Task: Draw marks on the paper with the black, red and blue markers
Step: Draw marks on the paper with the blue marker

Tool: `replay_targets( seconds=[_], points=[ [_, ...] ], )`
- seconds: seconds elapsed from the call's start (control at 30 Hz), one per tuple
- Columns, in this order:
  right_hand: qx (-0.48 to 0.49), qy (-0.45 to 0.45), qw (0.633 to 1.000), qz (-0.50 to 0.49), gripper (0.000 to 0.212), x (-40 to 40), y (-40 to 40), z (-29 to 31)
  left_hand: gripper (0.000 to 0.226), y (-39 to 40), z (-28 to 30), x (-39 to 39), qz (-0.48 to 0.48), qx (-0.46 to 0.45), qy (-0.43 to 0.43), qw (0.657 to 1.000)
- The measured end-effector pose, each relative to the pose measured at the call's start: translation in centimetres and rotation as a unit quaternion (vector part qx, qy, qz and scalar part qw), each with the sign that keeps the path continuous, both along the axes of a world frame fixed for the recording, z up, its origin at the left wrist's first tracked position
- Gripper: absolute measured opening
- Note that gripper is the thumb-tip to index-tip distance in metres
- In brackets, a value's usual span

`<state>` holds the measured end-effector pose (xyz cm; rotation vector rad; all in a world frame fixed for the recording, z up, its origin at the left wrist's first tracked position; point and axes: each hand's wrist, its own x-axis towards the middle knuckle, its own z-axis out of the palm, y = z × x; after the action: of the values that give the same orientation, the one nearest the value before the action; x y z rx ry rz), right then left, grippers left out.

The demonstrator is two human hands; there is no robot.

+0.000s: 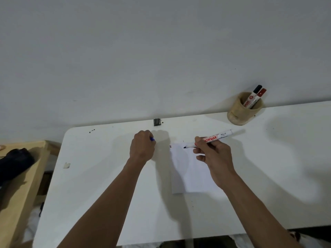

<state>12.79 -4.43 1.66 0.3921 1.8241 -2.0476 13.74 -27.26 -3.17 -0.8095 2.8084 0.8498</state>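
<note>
Overhead, right hand (213,156) pinches slim cylindrical marker (211,137) above flat paper (189,174).

Both bare forearms stretched forward; left hand (142,146) curled into a fist, knuckles up; right hand (213,158) angled inward, thumb and forefinger pinched, remaining fingers loosely bent

uncapped marker (211,138) tip over paper (192,173)
</note>
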Motion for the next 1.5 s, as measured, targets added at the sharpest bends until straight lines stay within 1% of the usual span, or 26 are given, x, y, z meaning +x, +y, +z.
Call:
replay_targets(
  seconds=[0.2,0.27,0.3,0.37,0.43,0.47,0.53,0.6,0.7,0.8,0.9,1.03,1.27,1.5],
  points=[
    [0.012,-0.008,1.000,0.011,0.008,-1.1,-0.2,-1.1,0.014,0.2,-0.3,-0.7,0.004,-0.009,-0.021,1.000],
    [0.015,-0.005,1.000,0.017,0.007,-1.3,-0.3,-1.4,0.021,0.1,-0.4,-0.6,0.009,0.000,-0.021,1.000],
    [0.016,-0.003,1.000,0.019,0.006,-1.3,-0.3,-1.5,0.028,0.2,-0.3,-0.3,0.017,0.006,-0.019,1.000],
    [0.013,0.005,1.000,0.022,0.004,-1.5,-0.2,-1.6,0.042,0.6,0.0,0.8,0.056,0.018,0.003,0.998],
    [0.010,0.022,0.999,0.028,0.006,-1.6,-0.1,-1.8,0.044,1.7,0.1,2.6,0.098,0.019,0.055,0.993],
    [0.011,0.033,0.999,0.032,0.008,-1.6,0.0,-1.8,0.042,2.4,0.0,3.7,0.095,0.014,0.088,0.992],
    [0.016,0.058,0.997,0.040,0.013,-1.8,0.2,-2.1,0.039,4.0,-1.0,6.1,0.025,-0.015,0.140,0.990],
    [0.026,0.081,0.995,0.055,0.016,-2.0,0.3,-2.6,0.040,5.0,-2.7,7.8,-0.060,-0.049,0.149,0.986],
    [0.050,0.111,0.988,0.097,0.016,-2.6,0.0,-3.6,0.042,5.7,-4.4,8.5,-0.142,-0.095,0.110,0.979],
    [0.084,0.140,0.978,0.133,0.016,-3.2,-0.7,-4.6,0.044,5.8,-4.9,8.6,-0.184,-0.138,0.074,0.970],
    [0.101,0.165,0.969,0.153,0.017,-3.7,-1.8,-5.5,0.046,5.9,-4.9,8.7,-0.191,-0.154,0.058,0.968],
    [0.130,0.192,0.956,0.177,0.022,-4.6,-3.0,-7.1,0.046,5.9,-5.1,8.6,-0.183,-0.157,0.073,0.968],
    [0.147,0.197,0.956,0.162,0.027,-5.0,-3.4,-9.8,0.044,5.8,-5.3,8.5,-0.175,-0.170,0.120,0.962],
    [0.152,0.206,0.954,0.153,0.029,-5.0,-3.6,-10.2,0.043,5.8,-5.5,8.4,-0.170,-0.177,0.135,0.960]
  ],
)
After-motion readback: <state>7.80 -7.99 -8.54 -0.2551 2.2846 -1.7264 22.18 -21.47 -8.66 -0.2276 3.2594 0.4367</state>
